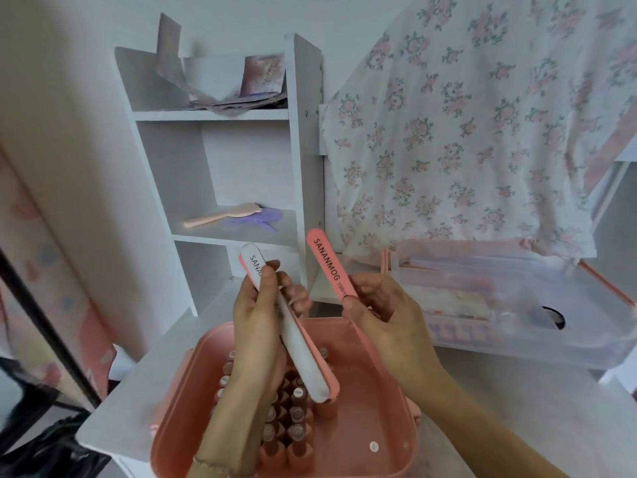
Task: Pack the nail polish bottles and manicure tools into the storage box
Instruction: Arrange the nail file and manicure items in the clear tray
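Note:
A pink storage box [379, 401] sits open on the white desk below my hands. Several nail polish bottles [293, 419] stand in rows in its left half. My left hand [256, 336] grips a long white nail file with a pink edge [303, 357], held slanting over the box. My right hand [389, 315] pinches the lower end of a pink nail file [325, 262] printed SANANMOG, which points up and to the left. The two files are apart.
A white shelf unit [300, 139] stands behind the box, with a pink brush [220, 215] and a purple item on one shelf. A clear plastic organiser [517, 305] lies at the right under a hanging floral cloth [482, 115].

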